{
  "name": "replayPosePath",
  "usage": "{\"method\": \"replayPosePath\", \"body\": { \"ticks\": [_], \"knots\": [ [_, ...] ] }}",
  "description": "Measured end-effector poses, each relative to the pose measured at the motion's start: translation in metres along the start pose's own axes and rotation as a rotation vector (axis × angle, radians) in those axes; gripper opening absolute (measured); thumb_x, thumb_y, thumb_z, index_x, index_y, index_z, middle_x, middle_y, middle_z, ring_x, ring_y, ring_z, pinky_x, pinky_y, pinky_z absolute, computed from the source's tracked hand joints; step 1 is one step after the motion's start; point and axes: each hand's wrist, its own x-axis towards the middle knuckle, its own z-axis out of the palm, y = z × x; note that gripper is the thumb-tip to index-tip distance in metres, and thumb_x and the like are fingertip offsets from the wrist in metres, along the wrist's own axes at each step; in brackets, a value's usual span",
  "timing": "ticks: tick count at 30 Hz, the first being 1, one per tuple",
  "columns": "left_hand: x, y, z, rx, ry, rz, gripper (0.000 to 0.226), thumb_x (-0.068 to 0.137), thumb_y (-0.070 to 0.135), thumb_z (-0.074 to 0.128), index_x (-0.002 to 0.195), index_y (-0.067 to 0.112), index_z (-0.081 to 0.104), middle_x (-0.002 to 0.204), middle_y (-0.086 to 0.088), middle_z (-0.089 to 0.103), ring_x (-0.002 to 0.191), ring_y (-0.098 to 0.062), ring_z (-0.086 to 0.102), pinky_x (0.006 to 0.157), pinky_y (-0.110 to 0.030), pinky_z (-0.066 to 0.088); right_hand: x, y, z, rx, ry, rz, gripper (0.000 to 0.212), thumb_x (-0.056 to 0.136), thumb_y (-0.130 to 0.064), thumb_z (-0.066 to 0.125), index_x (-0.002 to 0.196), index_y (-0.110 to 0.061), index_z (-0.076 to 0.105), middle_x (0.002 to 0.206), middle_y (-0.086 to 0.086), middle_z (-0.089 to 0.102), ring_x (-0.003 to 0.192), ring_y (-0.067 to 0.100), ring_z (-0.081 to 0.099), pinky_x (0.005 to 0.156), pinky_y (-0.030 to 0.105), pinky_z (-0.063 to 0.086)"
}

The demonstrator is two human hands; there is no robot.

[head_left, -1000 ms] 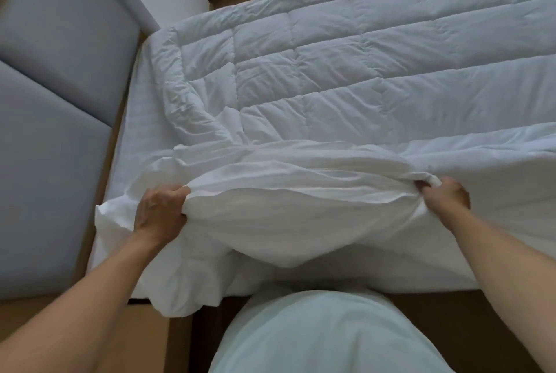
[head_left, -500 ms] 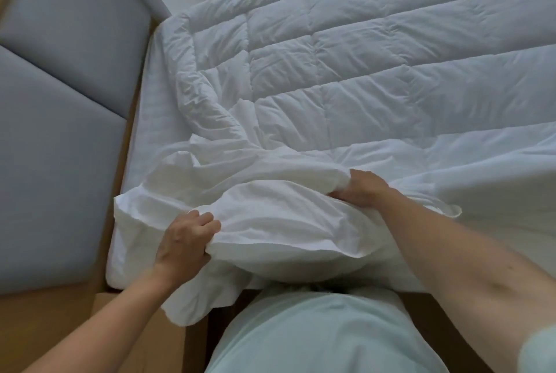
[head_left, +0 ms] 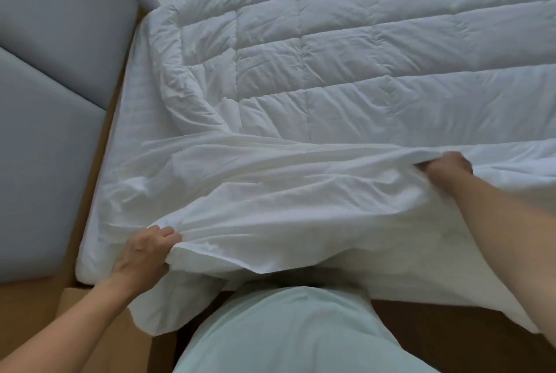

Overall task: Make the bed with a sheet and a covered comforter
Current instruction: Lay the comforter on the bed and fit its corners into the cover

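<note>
Farthest left I see the grey padded headboard [head_left: 45,102], and just beside it a bare strip of sheet [head_left: 132,120] on the bed [head_left: 90,264]. I have the left hand [head_left: 144,255] low at the near side, close to the headboard-end corner. Its fingers are curled round a bunched fold of the cover [head_left: 270,198], whose loose end hangs off the bedside in front of a pale shirt [head_left: 285,336].

From there the smooth cover stretches rightward. Its leading edge runs side to side across the bed, parallel to the comforter's long axis. The quilted comforter [head_left: 361,57] lies bare beyond that edge, away from both hands.

On the right, the right hand [head_left: 448,166] is closed in a fist on that leading edge, touching the line where smooth cloth meets quilting.

I judge the right hand to be the nearer one to the uncovered part. The next pull must therefore go straight away from me, across the short width.
</note>
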Motion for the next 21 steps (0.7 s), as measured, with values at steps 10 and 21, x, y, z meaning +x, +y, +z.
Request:
{"method": "replayPosePath", "body": {
  "ticks": [10,21],
  "knots": [
    [-0.009,0.037,0.009,-0.037,-0.131,-0.106,0.023,0.073,0.006,0.062,0.077,0.024,0.049,0.076,0.009,0.047,0.069,-0.015,0.047,0.060,-0.026,0.031,-0.062,-0.110,0.098,-0.557,-0.461,-0.466,0.073,0.078,-0.040,0.061,0.146,-0.035,0.037,0.153,0.007,0.036,0.138,0.033,0.036,0.113,0.055,0.027],
    [0.022,-0.008,0.000,-0.662,-0.865,-0.040,0.038,0.079,0.040,0.079,0.109,0.033,0.056,0.104,0.014,0.056,0.094,-0.011,0.054,0.080,-0.025,0.046,-0.176,-0.245,0.224,-0.335,-0.307,-0.884,0.067,0.079,-0.058,0.072,0.134,-0.023,0.054,0.147,0.001,0.047,0.129,0.026,0.050,0.104,0.046,0.040]
  ]
}}
